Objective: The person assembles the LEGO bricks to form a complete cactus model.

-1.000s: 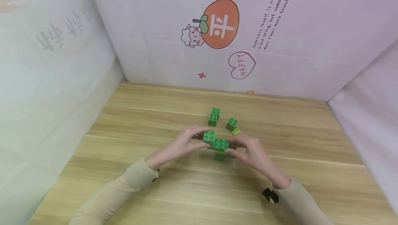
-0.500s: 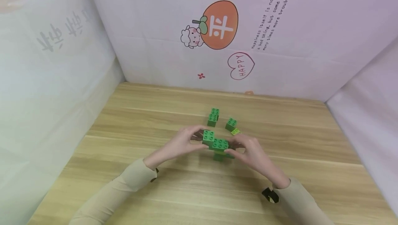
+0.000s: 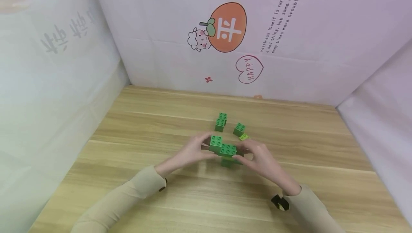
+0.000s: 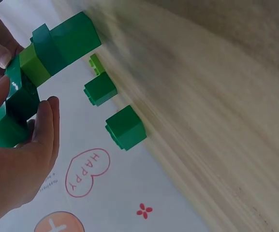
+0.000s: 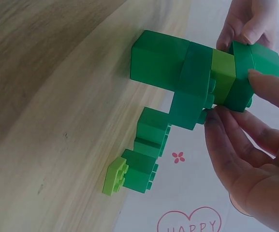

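Item, one stack of green bricks [image 3: 228, 150]: held near the middle of the counter [image 3: 193, 197], well apart from its left and right edges. Whether its foot touches the counter, I cannot tell.

Parts, from foot upward: one green foot brick [image 5: 158, 60]; one longer green brick [image 5: 190, 99], offset and jutting past it; one lime brick [image 5: 222, 77]; one wide green brick [image 5: 240, 89], six studs showing; one green top brick [image 3: 216, 141], four studs, seated towards the left end.

Item, my left hand [image 3: 193, 151]: thumb and fingers [image 4: 45, 121] parted by about the stack's thickness, curled round its upper left end.

Item, my right hand [image 3: 262, 157]: fingers and thumb parted likewise, pinching the stack's right side at the wide brick.

Item, loose pieces, between the stack and the counter's back edge: one small lime piece [image 3: 244, 137], near my right hand; one green four-stud brick [image 3: 239, 129], just beside it; one green studded piece [image 3: 220, 122], further left, single or joined, I cannot tell.

Item, two beige sleeves [image 3: 145, 183].

Item, one printed white cloth [image 3: 167, 61], along the back edge, bearing a "HAPPY" heart [image 3: 249, 69].
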A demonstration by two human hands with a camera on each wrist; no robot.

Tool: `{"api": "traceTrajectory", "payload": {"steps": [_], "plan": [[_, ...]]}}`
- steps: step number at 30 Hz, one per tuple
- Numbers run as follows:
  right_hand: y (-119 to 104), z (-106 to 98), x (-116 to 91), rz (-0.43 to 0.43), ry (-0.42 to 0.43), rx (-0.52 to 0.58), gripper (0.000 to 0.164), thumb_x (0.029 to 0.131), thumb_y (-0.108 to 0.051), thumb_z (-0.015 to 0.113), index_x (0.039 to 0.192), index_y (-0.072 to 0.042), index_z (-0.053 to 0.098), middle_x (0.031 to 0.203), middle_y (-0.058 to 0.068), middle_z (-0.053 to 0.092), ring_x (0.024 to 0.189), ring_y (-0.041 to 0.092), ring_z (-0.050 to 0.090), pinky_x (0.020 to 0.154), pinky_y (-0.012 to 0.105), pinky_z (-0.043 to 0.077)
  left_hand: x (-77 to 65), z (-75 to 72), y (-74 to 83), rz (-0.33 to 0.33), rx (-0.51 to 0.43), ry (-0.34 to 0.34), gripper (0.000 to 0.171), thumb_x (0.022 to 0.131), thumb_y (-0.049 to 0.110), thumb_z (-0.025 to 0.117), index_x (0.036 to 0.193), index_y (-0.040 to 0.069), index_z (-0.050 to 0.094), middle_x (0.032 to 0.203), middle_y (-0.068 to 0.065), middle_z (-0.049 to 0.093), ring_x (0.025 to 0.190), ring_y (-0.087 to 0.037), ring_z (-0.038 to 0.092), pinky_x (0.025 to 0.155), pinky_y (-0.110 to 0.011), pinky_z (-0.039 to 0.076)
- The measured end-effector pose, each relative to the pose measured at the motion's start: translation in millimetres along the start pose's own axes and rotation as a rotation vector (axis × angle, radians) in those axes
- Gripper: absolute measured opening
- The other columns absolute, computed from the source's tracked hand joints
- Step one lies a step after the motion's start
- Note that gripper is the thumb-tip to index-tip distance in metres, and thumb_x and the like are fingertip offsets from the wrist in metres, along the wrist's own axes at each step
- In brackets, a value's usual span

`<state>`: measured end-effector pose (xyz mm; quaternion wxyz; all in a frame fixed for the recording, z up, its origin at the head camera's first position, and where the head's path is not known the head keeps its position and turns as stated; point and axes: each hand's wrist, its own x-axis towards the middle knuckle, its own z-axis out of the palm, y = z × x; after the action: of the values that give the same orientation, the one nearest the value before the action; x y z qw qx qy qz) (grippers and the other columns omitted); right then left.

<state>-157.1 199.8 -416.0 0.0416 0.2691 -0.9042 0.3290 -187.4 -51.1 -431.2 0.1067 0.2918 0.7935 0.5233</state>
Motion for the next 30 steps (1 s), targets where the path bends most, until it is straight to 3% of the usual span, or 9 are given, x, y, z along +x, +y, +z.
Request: {"api": "traceTrajectory", "payload": {"steps": [8, 18, 25, 30], "plan": [[1, -2, -1, -0.014, 0.008, 0.008, 0.028, 0.085, -0.015, 0.077, 0.109, -0.004, 0.070, 0.100, 0.008, 0.073, 0.087, 0.019, 0.072, 0.079, 0.035, 0.063, 1.5, 3.8, -2.9, -0.008, 0.001, -0.005, 0.059, 0.081, 0.009, 0.080, 0.134, 0.009, 0.054, 0.114, -0.009, 0.071, 0.105, -0.023, 0.069, 0.091, -0.023, 0.058], [13, -16, -1, -0.054, 0.097, -0.019, 0.022, 0.085, -0.010, 0.077, 0.105, -0.004, 0.072, 0.099, 0.009, 0.075, 0.085, 0.018, 0.072, 0.075, 0.032, 0.064, 4.5, 7.3, -7.7, -0.028, 0.014, -0.024, 0.059, 0.082, 0.014, 0.081, 0.135, 0.008, 0.054, 0.114, -0.004, 0.070, 0.102, -0.017, 0.068, 0.089, -0.018, 0.057], [24, -25, 1, -0.006, 0.097, -0.045, 0.022, 0.085, -0.005, 0.074, 0.106, 0.001, 0.069, 0.097, 0.015, 0.075, 0.085, 0.024, 0.073, 0.076, 0.040, 0.063, 4.1, 6.9, -4.0, -0.037, 0.010, -0.027, 0.056, 0.083, 0.015, 0.080, 0.132, 0.007, 0.055, 0.113, -0.005, 0.071, 0.103, -0.018, 0.068, 0.090, -0.019, 0.057], [33, -25, 5, 0.063, 0.043, -0.030, 0.024, 0.085, -0.006, 0.074, 0.108, 0.003, 0.069, 0.099, 0.017, 0.074, 0.086, 0.026, 0.072, 0.077, 0.037, 0.063, 3.3, 8.9, -8.3, -0.070, -0.063, -0.048, 0.056, 0.083, 0.012, 0.079, 0.133, 0.006, 0.055, 0.117, -0.005, 0.071, 0.106, -0.017, 0.067, 0.091, -0.018, 0.056]]}}
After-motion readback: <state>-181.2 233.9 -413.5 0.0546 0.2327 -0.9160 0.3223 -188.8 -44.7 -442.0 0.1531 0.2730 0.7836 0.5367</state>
